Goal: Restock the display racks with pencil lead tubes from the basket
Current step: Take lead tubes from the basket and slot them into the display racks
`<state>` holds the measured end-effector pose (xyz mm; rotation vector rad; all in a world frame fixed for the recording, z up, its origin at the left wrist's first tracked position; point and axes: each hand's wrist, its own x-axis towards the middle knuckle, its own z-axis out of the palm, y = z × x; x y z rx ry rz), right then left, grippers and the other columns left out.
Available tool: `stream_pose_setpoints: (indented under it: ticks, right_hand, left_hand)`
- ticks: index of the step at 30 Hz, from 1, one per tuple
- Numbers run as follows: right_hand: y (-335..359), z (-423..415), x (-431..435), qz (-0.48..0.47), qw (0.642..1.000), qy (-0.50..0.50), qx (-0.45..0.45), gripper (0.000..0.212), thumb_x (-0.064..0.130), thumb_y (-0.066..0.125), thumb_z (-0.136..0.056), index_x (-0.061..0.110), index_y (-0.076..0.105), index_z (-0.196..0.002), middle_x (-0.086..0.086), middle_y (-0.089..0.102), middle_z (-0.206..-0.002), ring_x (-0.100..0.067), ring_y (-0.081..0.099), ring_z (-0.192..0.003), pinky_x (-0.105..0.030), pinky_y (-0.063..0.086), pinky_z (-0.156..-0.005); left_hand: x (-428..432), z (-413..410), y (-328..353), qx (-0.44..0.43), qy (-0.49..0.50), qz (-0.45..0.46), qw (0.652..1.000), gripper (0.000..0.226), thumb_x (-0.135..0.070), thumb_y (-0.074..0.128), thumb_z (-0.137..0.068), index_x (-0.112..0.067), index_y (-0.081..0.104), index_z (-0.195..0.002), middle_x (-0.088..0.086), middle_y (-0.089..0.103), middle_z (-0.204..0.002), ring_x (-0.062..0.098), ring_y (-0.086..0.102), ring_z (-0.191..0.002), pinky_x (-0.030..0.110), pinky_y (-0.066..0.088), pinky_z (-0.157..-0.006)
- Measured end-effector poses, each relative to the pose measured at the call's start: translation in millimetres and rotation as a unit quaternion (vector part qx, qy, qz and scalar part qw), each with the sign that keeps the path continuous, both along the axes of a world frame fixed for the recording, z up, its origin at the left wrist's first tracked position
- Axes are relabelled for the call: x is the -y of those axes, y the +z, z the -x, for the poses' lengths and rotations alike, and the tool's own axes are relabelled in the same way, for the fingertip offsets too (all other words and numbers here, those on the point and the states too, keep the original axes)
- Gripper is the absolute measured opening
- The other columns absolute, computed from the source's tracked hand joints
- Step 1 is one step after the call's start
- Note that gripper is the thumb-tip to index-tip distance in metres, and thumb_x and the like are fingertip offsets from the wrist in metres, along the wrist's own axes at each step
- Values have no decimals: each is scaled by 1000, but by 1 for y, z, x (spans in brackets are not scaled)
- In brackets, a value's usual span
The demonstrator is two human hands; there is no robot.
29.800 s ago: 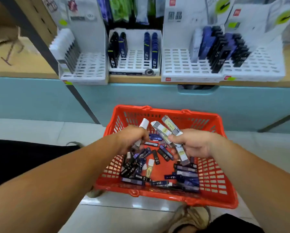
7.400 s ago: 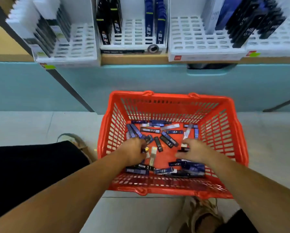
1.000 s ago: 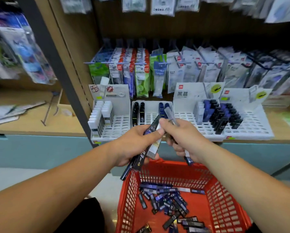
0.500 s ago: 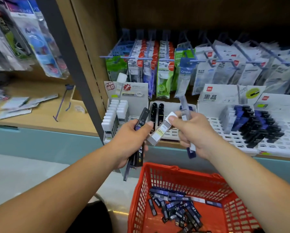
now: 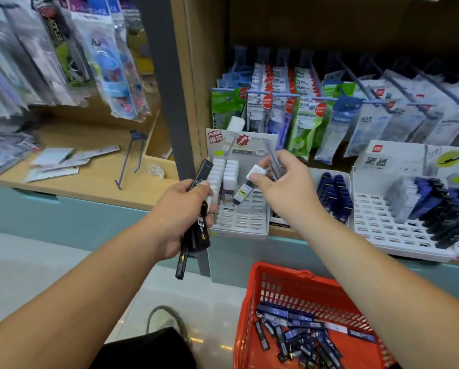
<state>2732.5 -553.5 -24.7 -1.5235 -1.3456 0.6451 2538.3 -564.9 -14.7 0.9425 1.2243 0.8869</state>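
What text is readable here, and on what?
"100": yellow label on the white-capped tube in the right hand.
"100": round sticker on the left rack's card.
"黑晶": right rack's white card.
"PLUS": green hanging pack.
"Campus": blue-topped hanging pack.
Too blurred: print on the black tubes in the left hand, loose tubes in the basket, other packs.

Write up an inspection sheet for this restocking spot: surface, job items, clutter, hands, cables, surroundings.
Surface: wooden shelf carrying white display racks.
Job's things: red basket on the floor, loose lead tubes inside; white-capped tubes in the left rack.
Clutter: loose hook and flat packets on the left shelf.
Grippers: left hand grips black tubes; right hand pinches a white-capped tube before that rack.
Cables: nothing seen.
Surroundings: hanging packets behind the racks.
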Motion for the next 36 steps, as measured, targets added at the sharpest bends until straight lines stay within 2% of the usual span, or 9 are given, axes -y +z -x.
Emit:
stream_pose_setpoints:
  ticks: [10, 14, 18, 24, 27, 29, 32, 34, 36]
  right_hand:
    - [-26, 22, -18, 24, 994, 37, 95, 22, 34, 78, -88, 35, 56, -84, -14, 64, -79, -23, 52, -57, -48, 56, -61]
    - [-27, 18, -21, 15, 989, 44, 143, 22, 33, 78, -88, 29, 57, -84, 5, 57, -67, -19, 52, -58, -41, 53, -63]
    - [-33, 20, -18, 7, 983, 51, 173, 20, 31, 76, -89, 21, 58, -85, 5, 54, -61, -23, 51, -61, -44, 54, -64]
    - [-33, 17, -20, -16, 973, 65, 221, 16, 35, 70, -92, 24, 66, -81, 3, 58, -77, -23, 57, -73, -46, 54, -70]
    - [-29, 13, -15, 37, 960, 130, 245, 9, 38, 68, -94, 39, 70, -103, 7, 60, -87, -20, 61, -82, -45, 56, -77]
    - [-22, 11, -10, 54, 962, 138, 228, 15, 39, 64, -96, 43, 68, -110, 8, 66, -90, -20, 64, -82, -42, 57, -79]
    - [-2, 9, 4, 84, 988, 99, 78, 21, 37, 65, -98, 18, 70, -92, -2, 74, -79, -23, 63, -63, -35, 54, -62]
    - [13, 7, 19, 154, 976, 129, -78, 34, 40, 70, -95, 10, 66, -81, -9, 73, -74, -18, 40, -41, -25, 34, -41]
    - [22, 5, 34, 195, 956, 173, -136, 37, 42, 75, -90, 7, 64, -83, -20, 74, -80, -15, 28, -40, -21, 20, -43]
  left_hand:
    - [-3, 17, -6, 10, -32, 9, 999, 17, -31, 51, -108, -16, 56, -101, 5, 57, -66, 20, 47, -50, 25, 41, -49]
    - [-3, 17, -7, 15, -33, 4, 999, 18, -32, 52, -108, -15, 56, -102, 6, 57, -70, 20, 47, -50, 25, 41, -49]
    - [-5, 13, -7, 20, -11, 0, 1000, 22, -36, 54, -107, -16, 59, -100, 6, 60, -75, 19, 49, -52, 28, 43, -50]
    - [-6, 9, -3, 54, 2, -2, 999, 20, -36, 55, -106, -17, 59, -101, 8, 60, -78, 20, 49, -53, 27, 42, -51]
    - [-6, 5, 1, 71, -2, 2, 997, 13, -27, 55, -106, -15, 59, -103, 10, 59, -78, 21, 48, -53, 27, 40, -50]
    - [-6, 0, 4, 81, 1, 0, 997, 8, -22, 56, -105, -15, 59, -105, 10, 59, -77, 21, 48, -54, 28, 40, -50]
    - [-7, -12, 7, 76, 38, -21, 996, 7, -23, 57, -105, -17, 60, -101, 8, 61, -78, 20, 50, -55, 29, 44, -53]
    - [-9, -24, 10, 79, 84, -41, 992, 12, -27, 56, -105, -16, 60, -102, 7, 61, -79, 19, 52, -54, 30, 47, -54]
    - [-12, -38, 12, 78, 122, -62, 988, 18, -31, 55, -106, -14, 61, -103, 5, 60, -77, 19, 53, -52, 31, 50, -53]
